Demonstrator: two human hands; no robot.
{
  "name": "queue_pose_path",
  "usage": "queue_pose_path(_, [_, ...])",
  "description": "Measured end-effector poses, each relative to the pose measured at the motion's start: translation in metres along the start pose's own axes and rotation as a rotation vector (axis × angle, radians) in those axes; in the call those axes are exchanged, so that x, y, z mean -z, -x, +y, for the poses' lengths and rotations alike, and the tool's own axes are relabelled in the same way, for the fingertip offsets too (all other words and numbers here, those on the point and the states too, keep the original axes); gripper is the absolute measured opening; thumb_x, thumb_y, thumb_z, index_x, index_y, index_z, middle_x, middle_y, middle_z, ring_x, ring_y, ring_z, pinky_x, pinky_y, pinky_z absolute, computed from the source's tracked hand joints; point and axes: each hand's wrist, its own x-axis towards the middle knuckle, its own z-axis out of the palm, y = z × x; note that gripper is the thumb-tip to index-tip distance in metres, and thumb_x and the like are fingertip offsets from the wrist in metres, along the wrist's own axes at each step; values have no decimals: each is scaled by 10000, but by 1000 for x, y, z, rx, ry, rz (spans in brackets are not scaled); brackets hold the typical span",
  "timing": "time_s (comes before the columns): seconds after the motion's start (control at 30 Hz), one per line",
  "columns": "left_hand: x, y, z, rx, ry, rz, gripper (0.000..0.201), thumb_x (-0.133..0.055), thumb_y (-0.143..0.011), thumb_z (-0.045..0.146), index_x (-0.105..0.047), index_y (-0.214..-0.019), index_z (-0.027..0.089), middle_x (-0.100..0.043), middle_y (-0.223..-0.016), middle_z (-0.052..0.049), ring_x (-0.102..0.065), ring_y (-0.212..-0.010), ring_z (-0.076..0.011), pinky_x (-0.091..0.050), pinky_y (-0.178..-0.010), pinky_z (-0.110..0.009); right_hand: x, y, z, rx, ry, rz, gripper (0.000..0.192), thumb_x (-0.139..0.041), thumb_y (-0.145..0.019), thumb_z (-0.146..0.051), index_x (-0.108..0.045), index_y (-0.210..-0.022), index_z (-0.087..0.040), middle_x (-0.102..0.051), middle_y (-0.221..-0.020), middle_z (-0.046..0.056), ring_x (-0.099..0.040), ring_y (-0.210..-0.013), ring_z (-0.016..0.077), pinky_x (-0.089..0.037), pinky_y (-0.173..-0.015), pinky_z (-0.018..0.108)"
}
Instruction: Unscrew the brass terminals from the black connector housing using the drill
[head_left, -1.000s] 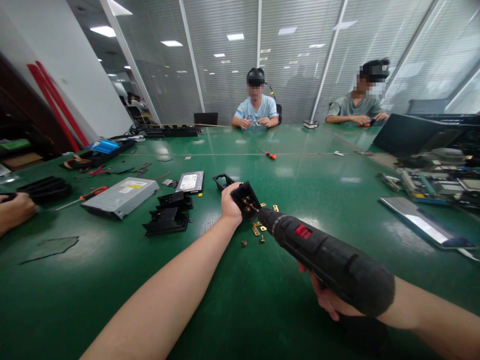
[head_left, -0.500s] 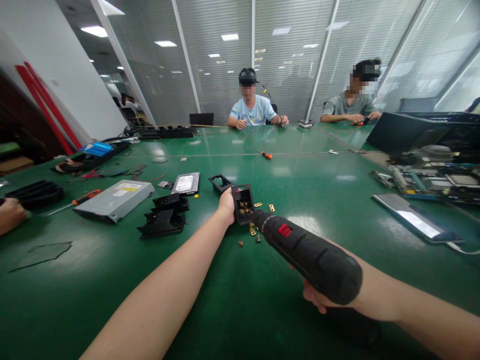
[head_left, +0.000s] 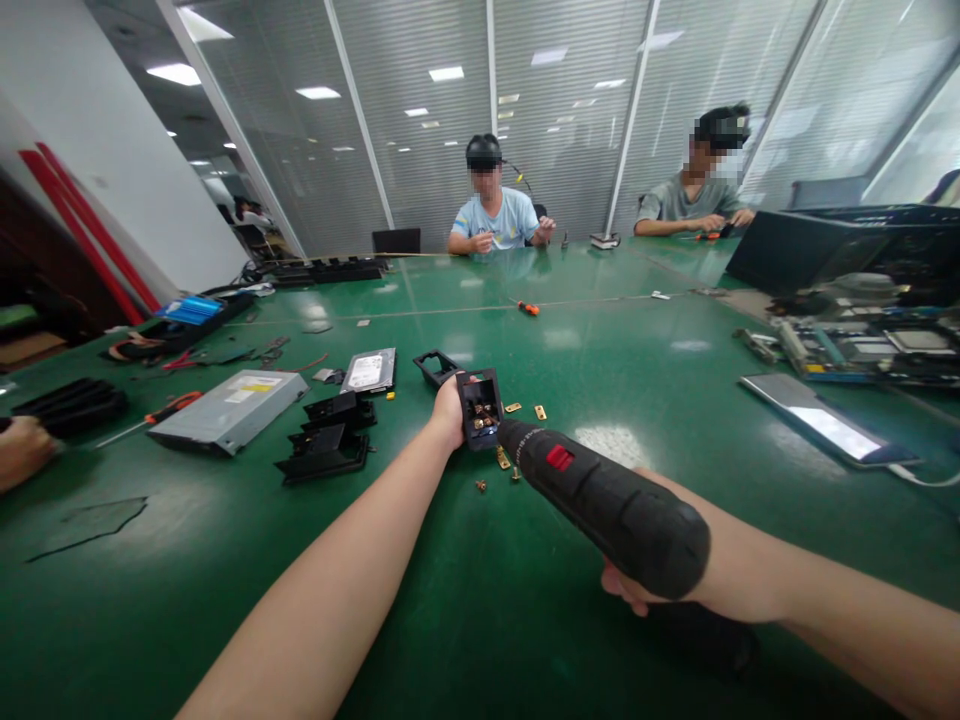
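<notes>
Left hand [head_left: 448, 412]: fingers clasp black socket housing [head_left: 481, 407], now upright, no longer tilted. Right hand [head_left: 637, 590]: wrapped around electric screwdriver [head_left: 600, 500], tip still inside housing; brass screws [head_left: 504, 462] just below.

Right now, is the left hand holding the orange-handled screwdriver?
No, the left hand grips a small black housing; the orange-handled screwdriver lies apart.

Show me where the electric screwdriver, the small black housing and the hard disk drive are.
electric screwdriver [head_left: 600, 500], head view, middle of its black body.
small black housing [head_left: 480, 405], head view, its open face.
hard disk drive [head_left: 369, 370], head view, its label.
</notes>
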Motion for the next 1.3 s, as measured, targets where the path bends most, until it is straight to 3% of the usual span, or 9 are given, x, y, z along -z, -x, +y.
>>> queue_pose_path(0.2, [-3, 3, 0, -5, 10, 3, 173, -514, -840, 330, -626, -795, 206, -635, -580, -70, -636, -492, -267, -545, -499, -379, 0, 1, 2, -29, -8, -31, 331, -879, -685, -299, -637, -886, -192, -738, -681, 19, -708, -581, 197, -575, -550, 289])
queue_pose_path(0.57, [-4, 3, 2, 15, 67, 33, 230, -548, -814, 333, -679, -914, 173, -621, -559, -54, -650, -495, -291, -564, -488, -406, -3, 1, -21, -61, -1, -52, 354, -828, -678, -171, -605, -953, -183, -721, -745, 5, -690, -616, 174, -553, -524, 251])
queue_pose_path(0.83, [-6, 5, 2, 7, 83, 62, 249, -582, -776, 302, -689, -953, 163, -683, -636, -75, -684, -552, -293, -599, -568, -425, -1, 3, -7, -101, -221, -80, 473, -915, -694, -231, -592, -1036, -180, -676, -724, -41, -654, -582, 123, -540, -550, 231])
queue_pose_path(1.0, [-4, 2, 1, -11, 24, 26, 249, -539, -802, 337, -682, -913, 166, -664, -620, -81, -663, -538, -288, -565, -530, -407, 11, 1, 14, -24, -342, -180, 549, -938, -759, -302, -592, -1167, -176, -702, -738, -37, -690, -564, 130, -558, -573, 250])
queue_pose_path(1.1, [-4, 1, 1, -29, 25, 38, 249, -535, -801, 327, -685, -923, 169, -655, -614, -65, -657, -539, -276, -563, -539, -394, 19, 0, 30, 0, -436, -179, 628, -942, -780, -338, -576, -1260, -164, -750, -847, 5, -734, -635, 142, -590, -619, 260])
queue_pose_path(1.3, [-5, 2, 2, -21, 22, 54, 245, -539, -794, 320, -682, -913, 160, -674, -635, -79, -645, -531, -267, -542, -525, -374, 24, -9, 48, 96, -652, -349, 662, -932, -783, -291, -532, -1292, -156, -778, -834, 27, -739, -615, 168, -611, -601, 303])
